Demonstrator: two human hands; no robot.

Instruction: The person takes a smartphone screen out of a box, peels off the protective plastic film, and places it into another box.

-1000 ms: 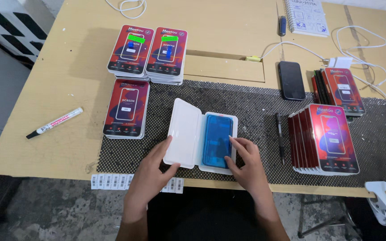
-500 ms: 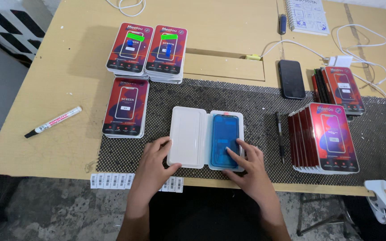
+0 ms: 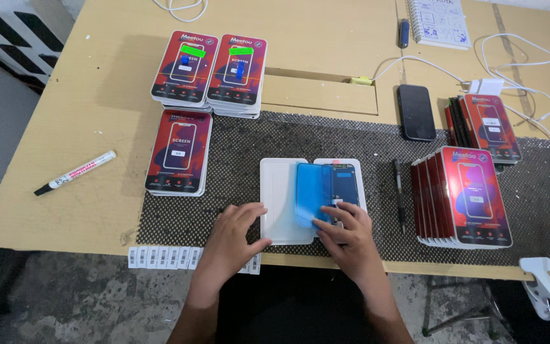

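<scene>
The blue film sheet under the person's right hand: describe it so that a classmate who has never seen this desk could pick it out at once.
Start at the dark mesh mat covering the near half of the wooden table. At its front middle lies an open white tray case, steadied by the left hand. The blue film sheet lies partly over a black phone screen, its lower edge pinched by the right hand; it is the only plain blue piece there.

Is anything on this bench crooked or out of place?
Little stands out. The blue film sits half lifted and skewed over the dark screen in the open white case, under the right hand. A strip of white labels hangs over the table's front edge. A white marker lies aslant.
</scene>
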